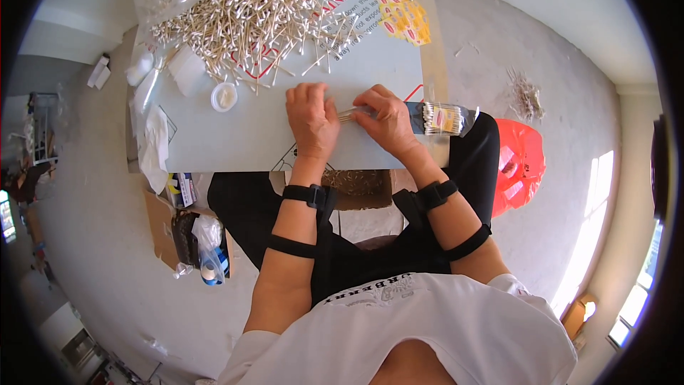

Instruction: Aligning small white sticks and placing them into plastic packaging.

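Observation:
A big heap of cotton swabs point(246, 11) with pale wooden sticks covers the far part of the table. Near the front edge, my left hand point(312, 120) has its fingers curled round the left end of a small bunch of cotton swabs point(347, 115). The thumb and fingers of my right hand point(385, 117) pinch the other end, so the sticks bridge the gap between both hands. How many sticks there are is hidden by the fingers. Just right of that hand lies a clear packet of swabs point(443, 119) with a yellow label, at the table's right edge.
Yellow label cards point(403, 18) lie at the table's far right. A small round white tub point(224, 97) stands left of my hands. Crumpled white plastic point(153, 144) hangs at the left edge. On the floor are a red bag point(519, 164) and an open cardboard box point(162, 232).

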The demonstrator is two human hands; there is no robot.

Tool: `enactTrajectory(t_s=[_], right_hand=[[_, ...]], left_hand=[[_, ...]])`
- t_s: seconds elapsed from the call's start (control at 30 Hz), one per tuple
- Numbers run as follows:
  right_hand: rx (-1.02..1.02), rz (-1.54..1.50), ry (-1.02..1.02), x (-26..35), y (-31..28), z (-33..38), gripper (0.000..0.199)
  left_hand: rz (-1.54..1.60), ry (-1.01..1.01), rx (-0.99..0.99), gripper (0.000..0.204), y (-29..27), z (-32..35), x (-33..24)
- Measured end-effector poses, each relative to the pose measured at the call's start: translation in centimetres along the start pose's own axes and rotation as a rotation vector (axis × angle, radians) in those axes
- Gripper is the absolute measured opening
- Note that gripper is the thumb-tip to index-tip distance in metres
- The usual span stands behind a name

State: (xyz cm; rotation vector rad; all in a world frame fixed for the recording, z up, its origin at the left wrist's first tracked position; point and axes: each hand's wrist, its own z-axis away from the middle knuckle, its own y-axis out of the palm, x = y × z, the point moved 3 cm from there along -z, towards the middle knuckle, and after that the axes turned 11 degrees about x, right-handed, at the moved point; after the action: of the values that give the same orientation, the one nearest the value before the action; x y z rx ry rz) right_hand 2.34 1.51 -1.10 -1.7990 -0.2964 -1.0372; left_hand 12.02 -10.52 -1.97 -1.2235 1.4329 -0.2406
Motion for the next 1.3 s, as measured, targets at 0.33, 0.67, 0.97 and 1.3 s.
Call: enactTrajectory(t_s=[0.33, 0.67, 0.97, 1.3], right_hand=[[-0.104, 0.023, 0.173, -1.2, 1.4, -9.2, 0.025], [-0.001, 0.13, 0.357, -0.3, 2.4, -9.4, 0.021], [0.047, 0.277, 0.364, -0.6, 2.9, -9.6, 0.017], [0.06, 0.132, 0.133, -1.4, 0.0, -3.9, 0.008]], left_hand=[[-0.248, -0.154, -0.068, 0.019, 0.2, -5.4, 1.7], [-0.137, -0.214, -0.046, 0.017, 0.8, -3.6, 1.7], [0.073, -0.403, 0.061, 0.013, -1.1, -4.6, 2.5], [-0.212, -0.139, 0.076, 0.01, 0.0, -9.9, 1.1]])
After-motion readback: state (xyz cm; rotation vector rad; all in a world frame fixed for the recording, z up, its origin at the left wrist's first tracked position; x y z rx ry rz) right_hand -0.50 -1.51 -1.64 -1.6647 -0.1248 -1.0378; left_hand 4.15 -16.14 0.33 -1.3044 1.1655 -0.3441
